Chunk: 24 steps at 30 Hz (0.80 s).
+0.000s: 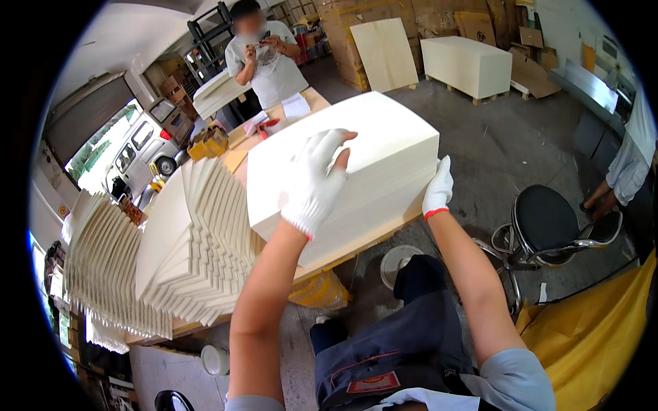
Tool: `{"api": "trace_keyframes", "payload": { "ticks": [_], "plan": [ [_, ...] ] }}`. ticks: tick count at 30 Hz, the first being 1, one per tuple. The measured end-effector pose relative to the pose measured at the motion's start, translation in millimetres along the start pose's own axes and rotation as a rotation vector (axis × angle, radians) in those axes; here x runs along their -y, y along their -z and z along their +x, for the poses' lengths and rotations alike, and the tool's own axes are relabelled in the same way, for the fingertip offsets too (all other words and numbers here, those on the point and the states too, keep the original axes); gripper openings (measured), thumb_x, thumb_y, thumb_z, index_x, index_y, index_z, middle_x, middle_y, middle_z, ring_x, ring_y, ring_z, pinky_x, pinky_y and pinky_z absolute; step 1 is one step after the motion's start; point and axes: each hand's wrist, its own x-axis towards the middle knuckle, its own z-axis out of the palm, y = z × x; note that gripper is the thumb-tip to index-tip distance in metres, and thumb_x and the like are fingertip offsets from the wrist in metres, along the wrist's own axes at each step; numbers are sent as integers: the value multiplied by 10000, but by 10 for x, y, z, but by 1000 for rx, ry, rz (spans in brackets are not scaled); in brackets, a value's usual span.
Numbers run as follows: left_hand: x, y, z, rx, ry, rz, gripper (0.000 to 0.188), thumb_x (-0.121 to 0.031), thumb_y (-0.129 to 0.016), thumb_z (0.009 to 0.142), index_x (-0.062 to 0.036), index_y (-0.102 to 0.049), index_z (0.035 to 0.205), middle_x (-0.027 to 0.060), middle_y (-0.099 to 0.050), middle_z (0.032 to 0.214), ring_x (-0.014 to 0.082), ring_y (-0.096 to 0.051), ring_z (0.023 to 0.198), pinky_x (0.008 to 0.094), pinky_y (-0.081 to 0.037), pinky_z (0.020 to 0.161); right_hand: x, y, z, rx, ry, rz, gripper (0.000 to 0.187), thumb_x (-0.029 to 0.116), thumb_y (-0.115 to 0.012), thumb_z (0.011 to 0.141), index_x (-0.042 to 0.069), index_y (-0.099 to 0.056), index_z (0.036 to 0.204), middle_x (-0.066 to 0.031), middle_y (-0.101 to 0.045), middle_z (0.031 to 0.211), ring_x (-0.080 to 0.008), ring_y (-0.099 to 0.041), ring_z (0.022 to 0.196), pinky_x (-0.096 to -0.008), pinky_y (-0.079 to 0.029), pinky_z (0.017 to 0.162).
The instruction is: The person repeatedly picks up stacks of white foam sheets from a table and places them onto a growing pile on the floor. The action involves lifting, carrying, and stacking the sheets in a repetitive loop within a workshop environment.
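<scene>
A tall, squared stack of white sheets [387, 123] stands on the wooden table [367, 245] in front of me. Over its near left part is my left hand [317, 179], in a white knit glove with thumb and fingertip bare. Its fingers are apart, and nothing shows between them; whether it touches the top sheet I cannot tell. Against the stack's right end lies my right hand [439, 186], gloved too, fingers stretched along the corner. Left of the stack, cream-coloured sheets [212, 236] lean in a stepped fan, with another fanned pile [103, 257] beyond them.
Across the table stands a person [271, 68] holding a phone. Yellow tape rolls [208, 142] lie at the table's far left. A black stool [545, 216] and a yellow cloth [593, 339] are at right. On the floor are a white bucket [214, 359] and a palletised block [466, 65].
</scene>
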Motion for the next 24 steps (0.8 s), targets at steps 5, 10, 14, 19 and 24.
{"api": "trace_keyframes", "payload": {
  "ticks": [5, 10, 14, 19, 24],
  "plan": [
    [326, -250, 613, 472, 95, 123, 270, -198, -657, 942, -167, -746, 1195, 154, -716, 1137, 341, -690, 1048, 417, -536, 922, -312, -63, 202, -142, 56, 58, 698, 533, -334, 1116, -15, -767, 1119, -121, -780, 1057, -248, -718, 955, -382, -517, 913],
    [432, -243, 819, 643, 110, -7, 279, -262, -677, 939, -133, -755, 1173, 142, -711, 1146, 330, -694, 1046, 410, -533, 922, -294, 28, 275, -63, 50, -75, 633, 510, -378, 1108, -6, -741, 1160, -127, -769, 1102, -260, -710, 1001, -385, -509, 949],
    [299, -319, 982, 696, 135, 89, 283, -285, -717, 924, -60, -739, 1094, 160, -724, 1010, 327, -686, 955, 397, -524, 880, 209, 303, 222, 194, 164, -283, 570, 509, -456, 1087, 9, -688, 1229, -106, -741, 1160, -237, -681, 1080, -376, -490, 962],
    [490, -604, 1047, 575, 28, 231, 316, -342, -730, 932, -29, -697, 945, 166, -691, 898, 328, -655, 870, 410, -498, 789, 1701, 52, 26, 424, 270, -1118, 747, 739, -421, 1003, 50, -694, 1097, -175, -723, 991, -307, -704, 970, -406, -497, 870],
    [336, -687, 1129, 638, 154, 95, 353, -416, -736, 934, -70, -665, 949, 148, -687, 914, 310, -656, 885, 412, -491, 792, 1939, -53, 83, 605, 888, -1452, 617, 634, -440, 1019, 98, -689, 844, -127, -722, 870, -344, -701, 863, -469, -526, 745]
  ]
}}
